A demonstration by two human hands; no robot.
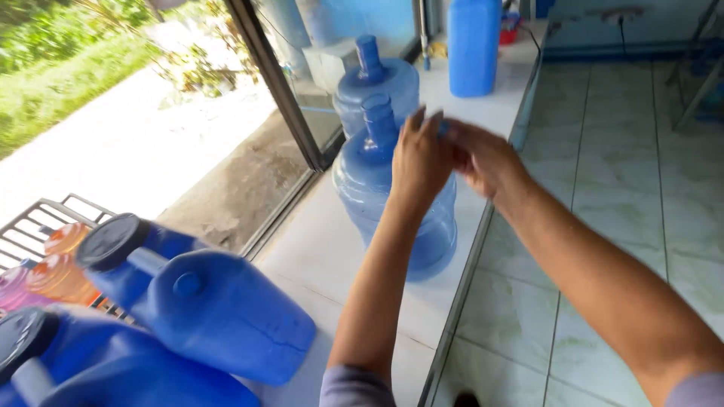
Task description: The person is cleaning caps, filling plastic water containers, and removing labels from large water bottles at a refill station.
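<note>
My left hand [417, 160] and my right hand [483, 157] meet fingertip to fingertip above the shoulder of a large translucent blue water bottle [369, 185]. A small blue cap-like piece [443, 129] shows between the fingers of both hands; most of it is hidden. The bottle stands upright on a white tiled ledge [324, 249], and its neck [379, 120] is just left of my left hand. A second bottle of the same kind [385, 83] stands right behind it.
A tall blue jerrycan [473, 45] stands farther back on the ledge. Two blue jerrycans [219, 309] with black caps lie at the lower left, beside orange bottles [64, 264] on a metal rack [38, 222]. A glass door frame [275, 83] borders the ledge; tiled floor [618, 188] lies right.
</note>
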